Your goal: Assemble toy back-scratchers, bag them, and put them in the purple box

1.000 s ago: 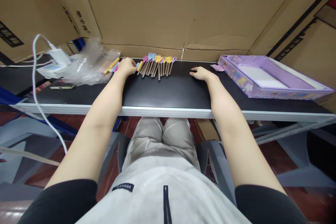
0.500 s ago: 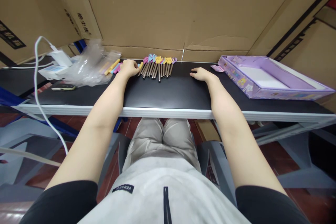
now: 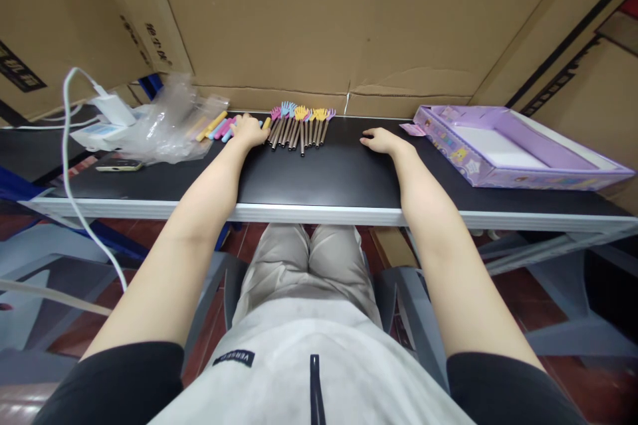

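Around our left hand (image 3: 252, 131), head view: slim pastel pink, blue and yellow cylindrical tubes (image 3: 218, 127), most left of it, one yellow just right.
Stick row: metallic-brown sticks with colourful hand-shaped heads (image 3: 301, 133) lie right beside our left thumb; we judge a careless sideways nudge could knock them askew.
Tube roll: being round, the tubes might roll if pressed off-centre; the crumpled clear plastic bag (image 3: 164, 123), farther left, might snag our fingertips.
Left grip: fingers moderately spread among the tubes; we cannot tell whether any is pinched.
Right grip: our right hand (image 3: 379, 140) rests on the black tabletop (image 3: 319, 176), fingers loosely parted, seemingly holding nothing; the purple printed cardboard tray (image 3: 543, 180) lies to its right.
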The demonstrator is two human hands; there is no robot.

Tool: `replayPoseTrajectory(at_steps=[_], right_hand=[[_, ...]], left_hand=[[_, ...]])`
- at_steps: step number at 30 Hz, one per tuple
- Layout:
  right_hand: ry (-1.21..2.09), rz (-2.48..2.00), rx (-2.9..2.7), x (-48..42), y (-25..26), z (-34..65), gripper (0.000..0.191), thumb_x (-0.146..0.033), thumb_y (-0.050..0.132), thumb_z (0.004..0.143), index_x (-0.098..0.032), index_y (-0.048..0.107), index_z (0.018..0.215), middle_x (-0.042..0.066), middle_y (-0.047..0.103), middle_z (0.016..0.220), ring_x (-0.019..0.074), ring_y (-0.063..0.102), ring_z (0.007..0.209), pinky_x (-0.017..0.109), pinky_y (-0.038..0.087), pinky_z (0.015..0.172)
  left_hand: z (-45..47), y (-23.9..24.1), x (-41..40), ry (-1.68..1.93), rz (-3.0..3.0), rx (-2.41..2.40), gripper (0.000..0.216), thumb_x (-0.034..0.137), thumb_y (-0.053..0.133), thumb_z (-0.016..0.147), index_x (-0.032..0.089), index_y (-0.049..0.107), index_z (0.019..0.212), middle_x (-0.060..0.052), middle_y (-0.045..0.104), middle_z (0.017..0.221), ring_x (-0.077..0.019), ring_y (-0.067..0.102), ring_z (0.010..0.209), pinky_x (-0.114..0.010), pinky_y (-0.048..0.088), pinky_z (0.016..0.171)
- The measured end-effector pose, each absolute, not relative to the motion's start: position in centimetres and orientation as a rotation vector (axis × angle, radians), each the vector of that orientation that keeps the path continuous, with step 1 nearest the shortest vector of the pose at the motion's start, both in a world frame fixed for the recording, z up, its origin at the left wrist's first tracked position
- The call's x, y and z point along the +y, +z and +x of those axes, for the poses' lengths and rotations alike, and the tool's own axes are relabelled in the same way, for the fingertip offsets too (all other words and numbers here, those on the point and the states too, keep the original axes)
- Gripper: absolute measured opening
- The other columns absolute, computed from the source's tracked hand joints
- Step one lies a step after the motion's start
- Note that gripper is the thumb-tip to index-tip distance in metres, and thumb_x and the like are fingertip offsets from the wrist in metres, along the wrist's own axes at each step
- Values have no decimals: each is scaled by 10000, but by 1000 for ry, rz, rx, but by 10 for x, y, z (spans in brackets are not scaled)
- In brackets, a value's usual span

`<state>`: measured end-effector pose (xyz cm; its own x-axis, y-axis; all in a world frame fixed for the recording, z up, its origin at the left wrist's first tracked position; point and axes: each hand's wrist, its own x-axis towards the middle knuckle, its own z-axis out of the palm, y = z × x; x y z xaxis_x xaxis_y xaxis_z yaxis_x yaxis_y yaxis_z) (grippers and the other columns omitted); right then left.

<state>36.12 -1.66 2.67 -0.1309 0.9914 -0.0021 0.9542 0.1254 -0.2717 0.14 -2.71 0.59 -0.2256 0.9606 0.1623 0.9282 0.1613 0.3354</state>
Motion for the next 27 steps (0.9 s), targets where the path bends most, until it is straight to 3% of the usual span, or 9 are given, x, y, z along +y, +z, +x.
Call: replayPoseTrajectory(at_steps=[5,10,14,21,27], right_hand=[[303,-1940,-2194,-11,23,364,563,-258,608,1125,-93,607,1663,151,566,1728,249,539,1630,304,368,1364],[207,-1822,-2251,-11,23,354,586,-218,614,1090,-107,612,1666,151,580,1718,286,539,1631,390,381,1387],[86,-1598,-2363,-13,20,333,611,-206,604,1071,-70,602,1666,190,556,1734,311,516,1646,433,378,1398],[-35,-1079,-2581,-25,5,288,598,-216,597,1070,-150,626,1663,163,544,1752,332,501,1649,520,374,1391],[-143,-761,-2704,-28,-4,267,559,-167,602,1035,-252,725,1573,152,614,1694,369,570,1565,644,418,1287]], left_hand=[[4,11,-31,674,1863,2316,658,570,546,998,110,744,1424,-296,536,1687,-499,350,1646,-641,260,1375],[7,18,-35,696,1877,2341,486,421,560,1009,138,799,1324,-254,641,1606,-480,443,1601,-622,335,1340],[9,23,-37,778,1872,2370,438,360,513,1029,150,810,1271,-221,727,1493,-447,554,1519,-590,397,1294],[16,30,-43,956,1909,2306,347,382,533,1061,184,775,1210,-167,751,1399,-399,615,1421,-495,450,1223],[15,23,-37,1033,1976,2213,294,383,583,1051,174,765,1149,-169,762,1335,-389,632,1405,-468,439,1228]])
